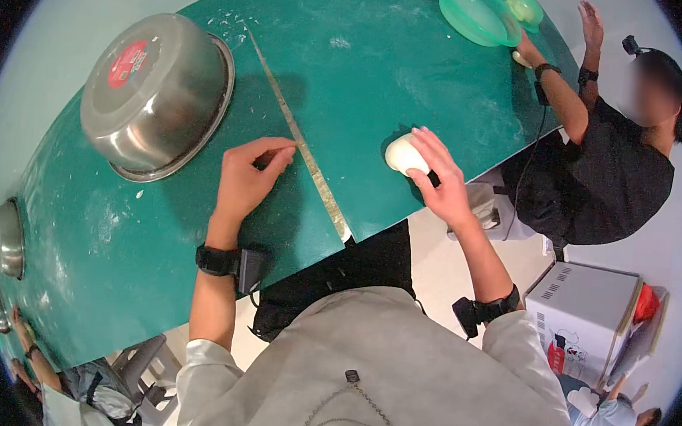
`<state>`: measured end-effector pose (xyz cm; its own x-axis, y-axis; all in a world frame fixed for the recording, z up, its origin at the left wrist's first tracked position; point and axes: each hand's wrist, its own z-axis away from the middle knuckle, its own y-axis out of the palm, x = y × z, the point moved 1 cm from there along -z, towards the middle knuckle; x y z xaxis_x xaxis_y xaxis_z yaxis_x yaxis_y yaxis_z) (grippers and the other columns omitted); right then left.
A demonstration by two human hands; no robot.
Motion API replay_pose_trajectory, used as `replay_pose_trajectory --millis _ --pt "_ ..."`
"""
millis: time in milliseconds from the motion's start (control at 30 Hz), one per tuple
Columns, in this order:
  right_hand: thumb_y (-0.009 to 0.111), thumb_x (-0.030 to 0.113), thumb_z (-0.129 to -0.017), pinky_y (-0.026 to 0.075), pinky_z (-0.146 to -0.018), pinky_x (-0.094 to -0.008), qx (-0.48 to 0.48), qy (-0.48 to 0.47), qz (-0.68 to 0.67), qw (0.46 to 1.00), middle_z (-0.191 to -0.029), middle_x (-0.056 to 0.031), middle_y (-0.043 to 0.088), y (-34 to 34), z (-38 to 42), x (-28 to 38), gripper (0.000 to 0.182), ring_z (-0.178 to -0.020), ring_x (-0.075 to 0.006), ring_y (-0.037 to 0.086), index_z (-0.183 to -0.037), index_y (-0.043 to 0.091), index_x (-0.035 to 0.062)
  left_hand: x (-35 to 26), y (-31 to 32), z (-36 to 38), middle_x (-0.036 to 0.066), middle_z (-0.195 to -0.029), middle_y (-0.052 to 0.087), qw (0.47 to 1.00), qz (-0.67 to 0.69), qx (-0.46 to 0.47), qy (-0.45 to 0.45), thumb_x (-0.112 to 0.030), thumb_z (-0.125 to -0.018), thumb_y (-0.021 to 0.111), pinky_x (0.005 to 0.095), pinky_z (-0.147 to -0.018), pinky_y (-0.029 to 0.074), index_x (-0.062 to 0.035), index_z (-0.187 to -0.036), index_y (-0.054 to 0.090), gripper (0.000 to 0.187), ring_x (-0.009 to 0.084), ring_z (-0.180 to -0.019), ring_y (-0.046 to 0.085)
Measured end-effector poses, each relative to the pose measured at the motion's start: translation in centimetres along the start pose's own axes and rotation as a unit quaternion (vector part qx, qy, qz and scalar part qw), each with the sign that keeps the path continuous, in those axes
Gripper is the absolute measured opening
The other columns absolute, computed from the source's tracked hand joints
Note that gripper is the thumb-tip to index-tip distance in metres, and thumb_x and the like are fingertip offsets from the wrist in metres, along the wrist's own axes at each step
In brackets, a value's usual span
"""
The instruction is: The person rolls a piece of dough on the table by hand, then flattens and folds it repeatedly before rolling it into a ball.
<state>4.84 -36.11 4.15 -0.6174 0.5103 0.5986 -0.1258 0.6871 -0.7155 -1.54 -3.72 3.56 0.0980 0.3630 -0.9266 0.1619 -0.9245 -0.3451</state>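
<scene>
A smooth white dough ball [399, 155] rests on the green tabletop [352, 70], right of the long seam. Curved around its right side is my right hand [440, 181], thumb at the near edge and fingers over the far side. My left hand [252, 175] is closed in a pinch above the table, its fingertips beside the worn seam strip [312, 171]. Whether anything small sits between those fingertips is hidden. An upturned steel basin [157, 102] lies to the left of this hand.
White flour smears mark the tabletop. Green plastic bowls [480, 20] stand at the far right, near a co-worker [593, 169] whose hand is beside them. Smaller steel bowls [10, 239] sit at the left edge. A white box [581, 312] stands on the right; other people are at the lower corners.
</scene>
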Motion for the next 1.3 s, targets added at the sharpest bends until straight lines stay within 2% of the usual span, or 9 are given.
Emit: replay_pose_trajectory --millis 200,300,400,467,667,800,867,967,1300 --pt "0.071 0.01 -0.084 0.047 -0.1 -0.0391 0.089 0.033 0.063 0.994 -0.125 -0.0153 0.062 -2.0 -2.6 3.2 0.037 -0.12 -0.0327 0.058 -0.12 0.067 0.0085 0.8 -1.6 0.2 0.007 -0.083 0.074 0.998 -0.026 -0.053 0.01 -0.007 -0.088 0.07 0.0257 -0.067 0.054 -0.0021 -0.1 0.074 0.014 0.0109 -0.07 0.068" --pt "0.075 0.017 -0.081 0.051 -0.095 -0.0383 0.099 0.081 0.053 0.99 -0.126 -0.0125 0.062 -1.6 -3.2 3.4 0.03 -0.116 -0.033 0.06 -0.111 0.072 0.0138 0.8 -2.0 0.2 0.009 -0.083 0.073 0.997 -0.05 -0.064 0.016 -0.009 -0.087 0.071 0.0264 -0.065 0.053 -0.0033 -0.099 0.074 0.013 0.0121 -0.069 0.068" --pt "0.078 0.016 -0.078 0.05 -0.096 -0.0409 0.031 0.055 0.05 0.997 -0.122 -0.0115 0.064 -0.8 -3.0 2.7 0.027 -0.115 -0.0329 0.061 -0.105 0.074 0.0129 0.9 -2.1 0.2 0.009 -0.083 0.073 0.991 -0.091 -0.083 0.043 -0.011 -0.087 0.072 0.0272 -0.064 0.053 -0.0044 -0.097 0.074 0.012 0.0143 -0.068 0.068" --pt "0.079 0.015 -0.075 0.047 -0.099 -0.0452 -0.02 -0.072 0.145 0.987 -0.116 -0.01 0.065 -0.5 -2.8 2.3 0.026 -0.115 -0.0327 0.06 -0.101 0.074 0.0133 1.2 -2.1 0.2 0.009 -0.083 0.073 0.991 -0.077 -0.085 0.064 -0.013 -0.087 0.072 0.0277 -0.064 0.053 -0.0049 -0.096 0.074 0.012 0.0163 -0.068 0.069" --pt "0.077 0.012 -0.075 0.045 -0.099 -0.0499 -0.056 -0.094 0.197 0.974 -0.104 -0.0098 0.064 0.5 -3.4 2.5 0.015 -0.108 -0.0325 0.062 -0.087 0.07 0.0083 1.1 -2.1 0.1 0.009 -0.085 0.073 0.992 -0.075 -0.08 0.06 -0.013 -0.086 0.073 0.0278 -0.065 0.054 -0.0053 -0.095 0.074 0.012 0.0173 -0.07 0.069" --pt "0.074 0.012 -0.08 0.047 -0.097 -0.0467 -0.065 -0.055 0.178 0.98 -0.103 -0.01 0.064 1.0 -3.2 2.1 0.011 -0.105 -0.032 0.062 -0.085 0.067 0.0061 1.5 -2.2 0.2 0.008 -0.084 0.073 0.994 -0.068 -0.081 0.041 -0.013 -0.086 0.073 0.0279 -0.065 0.054 -0.006 -0.095 0.074 0.012 0.0173 -0.07 0.069" --pt "0.072 0.014 -0.083 0.048 -0.095 -0.0421 -0.067 0.051 0.084 0.993 -0.11 -0.0107 0.064 1.1 -2.9 1.8 0.009 -0.107 -0.0314 0.062 -0.088 0.069 0.0064 1.3 -2.4 0.2 0.008 -0.084 0.073 0.991 -0.098 -0.08 0.047 -0.014 -0.086 0.073 0.028 -0.065 0.053 -0.0065 -0.095 0.074 0.012 0.0173 -0.069 0.069" --pt "0.072 0.015 -0.085 0.049 -0.094 -0.0385 -0.027 0.091 0.013 0.995 -0.117 -0.0115 0.064 0.0 -3.1 2.4 0.011 -0.109 -0.031 0.061 -0.092 0.072 0.0065 1.2 -2.4 0.2 0.008 -0.083 0.073 0.991 -0.091 -0.088 0.052 -0.014 -0.086 0.073 0.028 -0.065 0.053 -0.0065 -0.095 0.074 0.012 0.0173 -0.069 0.069" --pt "0.075 0.009 -0.082 0.05 -0.092 -0.0372 -0.026 0.009 0.093 0.995 -0.119 -0.0088 0.064 0.1 -2.6 2.6 0.013 -0.111 -0.0285 0.063 -0.094 0.071 0.0062 1.2 -2.5 0.2 0.009 -0.083 0.072 0.99 -0.099 -0.077 0.057 -0.013 -0.086 0.073 0.0277 -0.064 0.053 -0.0057 -0.095 0.074 0.012 0.0176 -0.068 0.069"
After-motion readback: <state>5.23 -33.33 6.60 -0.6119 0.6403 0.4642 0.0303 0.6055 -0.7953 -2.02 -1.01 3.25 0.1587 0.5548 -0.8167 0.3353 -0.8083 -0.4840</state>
